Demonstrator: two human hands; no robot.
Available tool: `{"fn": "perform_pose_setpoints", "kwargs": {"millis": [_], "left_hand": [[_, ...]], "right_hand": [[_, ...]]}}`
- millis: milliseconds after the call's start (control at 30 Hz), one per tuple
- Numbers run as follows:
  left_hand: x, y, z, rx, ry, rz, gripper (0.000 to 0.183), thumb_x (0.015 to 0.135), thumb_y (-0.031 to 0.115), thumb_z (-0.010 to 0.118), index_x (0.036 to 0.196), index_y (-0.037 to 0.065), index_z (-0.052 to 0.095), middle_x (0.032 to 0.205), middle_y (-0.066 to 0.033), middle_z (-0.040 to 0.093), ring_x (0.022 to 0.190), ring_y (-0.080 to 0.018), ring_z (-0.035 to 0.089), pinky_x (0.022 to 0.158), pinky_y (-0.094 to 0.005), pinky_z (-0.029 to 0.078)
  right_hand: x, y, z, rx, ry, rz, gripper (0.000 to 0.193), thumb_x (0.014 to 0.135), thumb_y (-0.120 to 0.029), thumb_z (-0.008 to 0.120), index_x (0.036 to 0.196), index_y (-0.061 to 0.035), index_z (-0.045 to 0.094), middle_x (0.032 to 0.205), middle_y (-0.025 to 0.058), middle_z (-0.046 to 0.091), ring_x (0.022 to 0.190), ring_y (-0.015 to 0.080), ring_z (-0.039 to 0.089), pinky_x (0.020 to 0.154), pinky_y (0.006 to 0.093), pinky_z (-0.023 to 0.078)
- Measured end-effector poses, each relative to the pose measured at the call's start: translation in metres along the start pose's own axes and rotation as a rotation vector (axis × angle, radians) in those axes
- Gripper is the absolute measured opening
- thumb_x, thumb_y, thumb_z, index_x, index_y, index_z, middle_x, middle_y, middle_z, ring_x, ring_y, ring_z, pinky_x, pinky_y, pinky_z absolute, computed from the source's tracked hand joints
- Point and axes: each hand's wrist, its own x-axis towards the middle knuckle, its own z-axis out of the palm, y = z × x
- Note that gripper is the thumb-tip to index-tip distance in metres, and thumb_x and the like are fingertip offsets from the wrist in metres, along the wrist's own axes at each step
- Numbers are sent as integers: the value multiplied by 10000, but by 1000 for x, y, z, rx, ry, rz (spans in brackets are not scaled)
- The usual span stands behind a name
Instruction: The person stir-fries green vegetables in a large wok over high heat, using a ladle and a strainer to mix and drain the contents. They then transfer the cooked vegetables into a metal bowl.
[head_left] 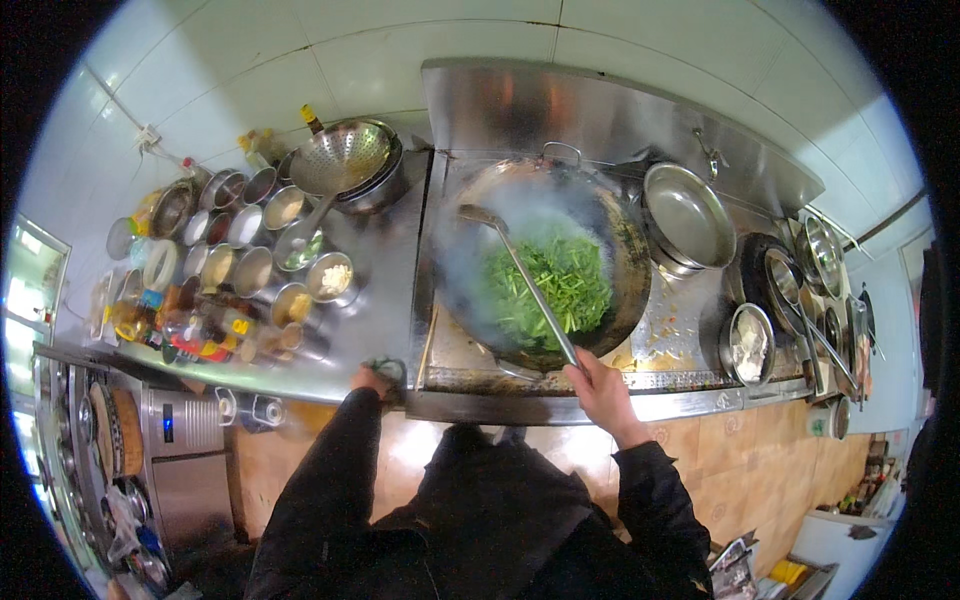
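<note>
My right hand (604,398) is closed around the handle of a long metal wok spatula (532,283). Its blade is at the wok's upper left, above the food. Chopped leafy greens (550,290) lie heaped in the big, dark wok (630,285), and steam blurs the wok's left side. At the counter's front edge, left of the wok, my left hand (370,382) is closed on a dark bundled cloth (391,371); its fingertips are partly hidden.
Several metal seasoning bowls (331,277) and bottles (205,330) crowd the left counter. A perforated strainer (342,158) rests on a pot behind them. Right of the wok are a metal basin (688,215), a bowl of white food (748,345) and ladles (822,340).
</note>
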Motion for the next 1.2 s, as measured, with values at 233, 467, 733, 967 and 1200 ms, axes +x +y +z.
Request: {"fn": "perform_pose_setpoints", "kwargs": {"millis": [233, 467, 733, 967, 1200], "left_hand": [[5, -12, 15, -124, -24, -78, 789, 701, 364, 908, 1279, 2, 511, 1116, -228, 726, 1084, -396, 700, 946, -445, 559], [-21, 12, -9, 58, 1, 42, 835, 724, 450, 896, 1288, -7, 483, 1088, -208, 736, 1037, -390, 716, 910, -426, 573], [-3, 10, 2, -35, -74, 194, 835, 757, 423, 834, 1333, -74, 490, 1095, -249, 729, 1059, -394, 707, 931, -429, 564], [-104, 29, -48, -1504, -395, -144, 427, 917, 134, 670, 1310, 16, 550, 1089, -136, 693, 829, -283, 733, 571, -387, 637], [-215, 153, -20, -1740, -753, 16, 533, 998, 441, 615, 1355, 52, 545, 1180, -148, 681, 863, -226, 705, 735, -378, 627]], "right_hand": [[-13, -9, 5, -36, -57, -12, 341, 1025, -242, 642, 1275, -11, 620, 828, 271, 657, 715, 425, 679, 628, 424, 518], [92, -2, 35, 27, 242, 11, 303, 1045, -242, 602, 1252, -22, 623, 713, 193, 607, 561, 257, 580, 545, 386, 464], [24, -6, -8, -72, 165, -107, 317, 1063, -225, 578, 1259, 21, 616, 648, 0, 507, 523, 65, 454, 453, 267, 367], [-83, -36, -99, 373, -312, 625, 241, 1086, -208, 542, 1174, 3, 615, 594, -20, 467, 404, 57, 373, 357, 249, 283], [-88, 44, -112, 141, -373, 470, 347, 1061, -237, 581, 1321, -9, 606, 668, 4, 528, 473, 57, 421, 414, 271, 319]]}}
